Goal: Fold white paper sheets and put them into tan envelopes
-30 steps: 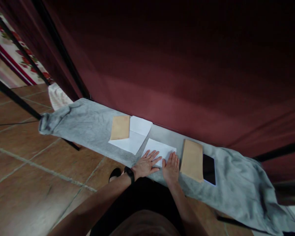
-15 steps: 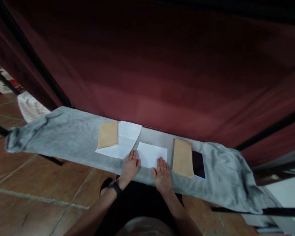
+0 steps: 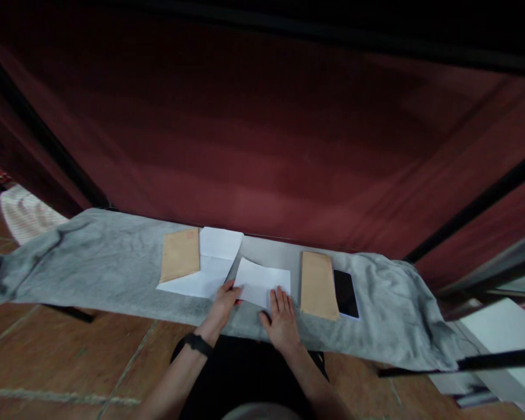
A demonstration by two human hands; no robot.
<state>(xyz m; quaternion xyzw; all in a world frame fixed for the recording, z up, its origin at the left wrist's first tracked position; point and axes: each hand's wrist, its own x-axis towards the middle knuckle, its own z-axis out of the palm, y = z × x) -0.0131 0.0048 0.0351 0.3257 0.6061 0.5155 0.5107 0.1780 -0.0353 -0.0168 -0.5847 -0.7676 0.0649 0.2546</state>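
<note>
In front of me a folded white sheet of paper (image 3: 262, 281) lies on the grey cloth, its left side lifted a little. My left hand (image 3: 226, 300) pinches that left edge between thumb and fingers. Flat on the sheet's lower right part rests my right hand (image 3: 282, 321), fingers stretched out. To the left, more white paper (image 3: 219, 244) with a crease lies partly beneath a brown envelope (image 3: 181, 254). Right of the sheet is another stack of brown envelopes (image 3: 318, 286), with a dark-screened phone (image 3: 345, 293) beside it.
The grey cloth (image 3: 105, 262) covers a long narrow bench. A dark red curtain (image 3: 262, 146) hangs right behind it, with black poles at both sides. Pale boxes or boards (image 3: 507, 338) stand low at the right. Brown floor tiles (image 3: 91, 361) show below.
My left hand has gone from lying flat at the sheet's left edge to gripping and slightly raising it. My right hand stays on the sheet. The view has shifted a little.
</note>
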